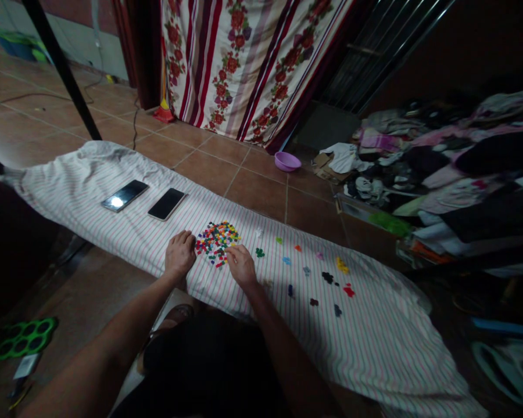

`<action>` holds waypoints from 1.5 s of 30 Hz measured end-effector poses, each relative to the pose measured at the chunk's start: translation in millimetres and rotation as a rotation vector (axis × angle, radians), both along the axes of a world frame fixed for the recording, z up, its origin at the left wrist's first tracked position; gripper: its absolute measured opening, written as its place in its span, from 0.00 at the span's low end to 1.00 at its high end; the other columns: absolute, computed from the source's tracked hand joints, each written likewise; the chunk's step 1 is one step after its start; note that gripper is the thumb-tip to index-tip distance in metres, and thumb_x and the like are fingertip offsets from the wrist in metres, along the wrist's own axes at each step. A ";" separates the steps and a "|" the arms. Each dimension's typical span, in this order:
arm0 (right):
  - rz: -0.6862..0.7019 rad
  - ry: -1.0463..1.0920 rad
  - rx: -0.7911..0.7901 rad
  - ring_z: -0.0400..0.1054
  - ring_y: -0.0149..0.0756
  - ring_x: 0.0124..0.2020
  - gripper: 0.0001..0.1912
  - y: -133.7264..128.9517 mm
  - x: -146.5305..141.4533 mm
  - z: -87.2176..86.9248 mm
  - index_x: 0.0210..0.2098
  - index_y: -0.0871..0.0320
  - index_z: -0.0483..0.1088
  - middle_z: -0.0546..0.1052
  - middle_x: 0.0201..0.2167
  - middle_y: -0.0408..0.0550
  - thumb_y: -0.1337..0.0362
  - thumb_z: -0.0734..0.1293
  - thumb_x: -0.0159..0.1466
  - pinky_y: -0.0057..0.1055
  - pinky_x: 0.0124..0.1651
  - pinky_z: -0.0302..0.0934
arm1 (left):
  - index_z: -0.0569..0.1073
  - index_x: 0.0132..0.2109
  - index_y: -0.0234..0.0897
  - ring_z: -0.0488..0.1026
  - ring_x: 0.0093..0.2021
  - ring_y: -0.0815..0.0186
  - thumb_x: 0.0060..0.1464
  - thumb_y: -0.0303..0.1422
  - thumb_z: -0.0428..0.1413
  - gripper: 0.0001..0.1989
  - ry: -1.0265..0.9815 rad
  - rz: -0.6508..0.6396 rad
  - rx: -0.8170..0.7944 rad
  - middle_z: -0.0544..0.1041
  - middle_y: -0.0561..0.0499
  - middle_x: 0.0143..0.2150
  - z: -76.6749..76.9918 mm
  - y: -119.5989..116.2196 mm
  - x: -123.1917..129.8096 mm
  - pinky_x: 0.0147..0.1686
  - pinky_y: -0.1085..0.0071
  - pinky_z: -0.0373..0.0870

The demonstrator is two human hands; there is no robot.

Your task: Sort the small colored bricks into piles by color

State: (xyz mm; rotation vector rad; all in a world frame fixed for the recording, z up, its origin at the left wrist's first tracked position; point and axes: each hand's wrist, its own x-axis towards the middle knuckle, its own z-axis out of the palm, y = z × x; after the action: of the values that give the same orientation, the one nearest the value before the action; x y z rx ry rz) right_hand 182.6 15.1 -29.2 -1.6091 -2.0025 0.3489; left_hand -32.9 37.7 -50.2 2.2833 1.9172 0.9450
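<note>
A mixed pile of small coloured pieces (218, 237) lies on a striped cloth (226, 296) in front of me. My left hand (181, 251) rests on the cloth at the pile's left edge, fingers together; whether anything is under them is hidden. At the pile's lower right, my right hand (242, 264) pinches with thumb and forefinger, and what lies between the tips is too small to name. Sorted by colour, little groups sit to the right, among them green pieces (260, 252), black pieces (327, 278), yellow pieces (342, 265) and red pieces (348, 290).
Two phones, one with a bright reflection (125, 195) and one dark (167, 204), lie left of the pile. Beyond the cloth are a tiled floor (209, 168), a purple basin (287, 162), a broom (164, 110) and a floral curtain (253, 64). Heaped clothes (444, 157) fill the right.
</note>
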 end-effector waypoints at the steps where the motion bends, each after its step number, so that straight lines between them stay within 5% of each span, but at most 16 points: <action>1: 0.028 -0.013 0.001 0.69 0.36 0.44 0.15 1.9 -8.7 0.4 0.44 0.55 0.78 0.74 0.40 0.49 0.67 0.60 0.68 0.31 0.52 0.63 | 0.76 0.47 0.37 0.69 0.58 0.53 0.60 0.29 0.46 0.15 -0.001 0.002 0.004 0.76 0.40 0.54 0.3 -0.3 0.2 0.56 0.53 0.65; 13: 0.111 -0.146 -0.070 0.65 0.39 0.47 0.14 23.0 -70.0 11.3 0.47 0.52 0.77 0.72 0.42 0.50 0.67 0.61 0.68 0.34 0.53 0.61 | 0.74 0.45 0.37 0.69 0.58 0.53 0.58 0.27 0.47 0.13 0.034 0.026 0.027 0.76 0.41 0.53 -0.4 -1.7 0.0 0.55 0.56 0.64; 36: 0.038 -0.294 -0.210 0.66 0.39 0.47 0.08 47.8 -90.6 21.3 0.42 0.56 0.75 0.74 0.43 0.52 0.63 0.65 0.67 0.31 0.49 0.58 | 0.75 0.45 0.34 0.69 0.57 0.53 0.59 0.27 0.48 0.13 0.039 0.038 0.003 0.77 0.41 0.53 -0.7 -0.3 1.1 0.55 0.57 0.64; 45: 0.065 -0.138 -0.023 0.66 0.37 0.41 0.02 43.3 -85.4 7.1 0.37 0.55 0.71 0.72 0.36 0.47 0.65 0.66 0.65 0.30 0.46 0.58 | 0.75 0.46 0.33 0.70 0.57 0.53 0.58 0.27 0.48 0.14 0.043 0.026 0.007 0.77 0.40 0.54 -0.6 -0.6 -0.8 0.55 0.57 0.64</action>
State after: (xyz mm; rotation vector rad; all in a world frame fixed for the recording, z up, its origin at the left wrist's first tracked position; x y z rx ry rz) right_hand 97.2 58.5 -22.1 -1.6241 -2.1656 0.2934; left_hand -33.7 37.1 -50.8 2.3067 1.9675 0.9145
